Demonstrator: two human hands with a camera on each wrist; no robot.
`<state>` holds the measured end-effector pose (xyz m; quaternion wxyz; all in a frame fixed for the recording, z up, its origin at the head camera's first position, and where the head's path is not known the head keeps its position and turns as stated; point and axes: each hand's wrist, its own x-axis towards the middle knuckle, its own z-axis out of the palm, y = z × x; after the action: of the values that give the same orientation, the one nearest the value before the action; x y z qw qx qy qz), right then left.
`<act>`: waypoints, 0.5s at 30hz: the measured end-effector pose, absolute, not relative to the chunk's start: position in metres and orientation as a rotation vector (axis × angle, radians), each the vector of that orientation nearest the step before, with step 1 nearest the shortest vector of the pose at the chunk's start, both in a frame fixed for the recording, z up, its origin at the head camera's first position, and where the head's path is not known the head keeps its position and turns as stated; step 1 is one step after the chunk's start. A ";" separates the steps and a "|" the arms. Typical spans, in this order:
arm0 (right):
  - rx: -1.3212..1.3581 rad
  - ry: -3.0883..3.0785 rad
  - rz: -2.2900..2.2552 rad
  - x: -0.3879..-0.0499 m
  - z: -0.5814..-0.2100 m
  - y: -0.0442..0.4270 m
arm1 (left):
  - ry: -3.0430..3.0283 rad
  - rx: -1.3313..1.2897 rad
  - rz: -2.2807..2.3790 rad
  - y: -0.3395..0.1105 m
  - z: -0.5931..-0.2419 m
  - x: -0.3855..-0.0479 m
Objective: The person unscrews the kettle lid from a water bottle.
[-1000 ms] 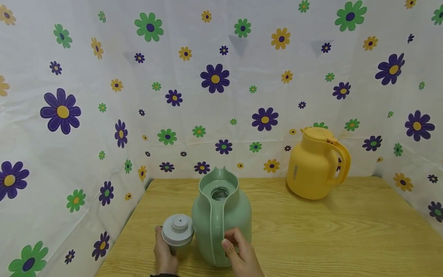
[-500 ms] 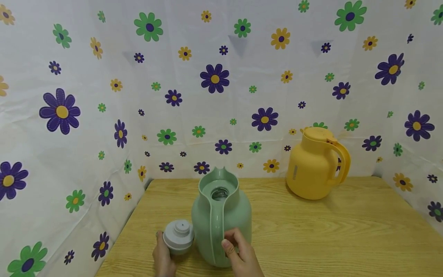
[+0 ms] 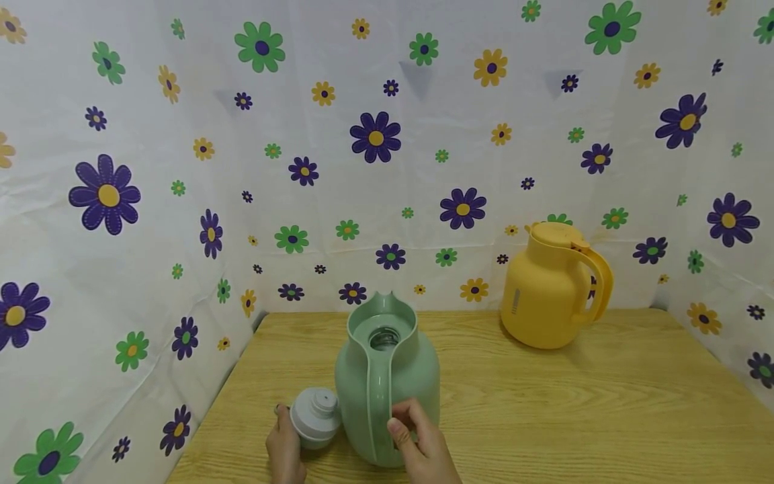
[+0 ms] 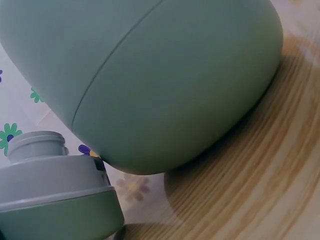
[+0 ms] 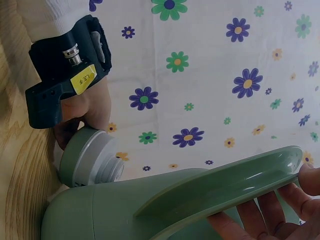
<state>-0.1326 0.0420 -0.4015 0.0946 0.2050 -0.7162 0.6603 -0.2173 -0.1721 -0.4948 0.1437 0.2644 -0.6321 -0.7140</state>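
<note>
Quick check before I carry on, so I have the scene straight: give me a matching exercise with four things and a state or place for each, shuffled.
1. Green jug
2. Yellow jug
3. Grey-and-green lid
4. Right hand

A. Held in the left hand
B. Fingers curled at the handle
C. Capped, at the back of the table
D. Upright, its mouth uncovered

Pairs: 1-D, 2-C, 3-A, 4-B

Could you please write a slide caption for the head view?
Left hand holding a lid, right hand gripping the handle of an open green jug; a yellow jug farther back.
</note>
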 end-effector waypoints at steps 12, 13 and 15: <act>0.577 -2.154 1.982 -0.133 -0.400 0.042 | -2.077 0.770 -1.929 -0.181 -0.497 -0.222; 0.575 -2.157 1.982 -0.133 -0.400 0.042 | -2.106 0.775 -1.890 -0.183 -0.498 -0.223; 0.568 -2.165 1.987 -0.133 -0.400 0.042 | -2.157 0.781 -1.825 -0.187 -0.499 -0.224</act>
<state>-0.1329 0.0423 -0.4002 0.0743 0.1892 -0.7214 0.6620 -0.2236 -0.1875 -0.4993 0.1048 0.2649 -0.7317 -0.6192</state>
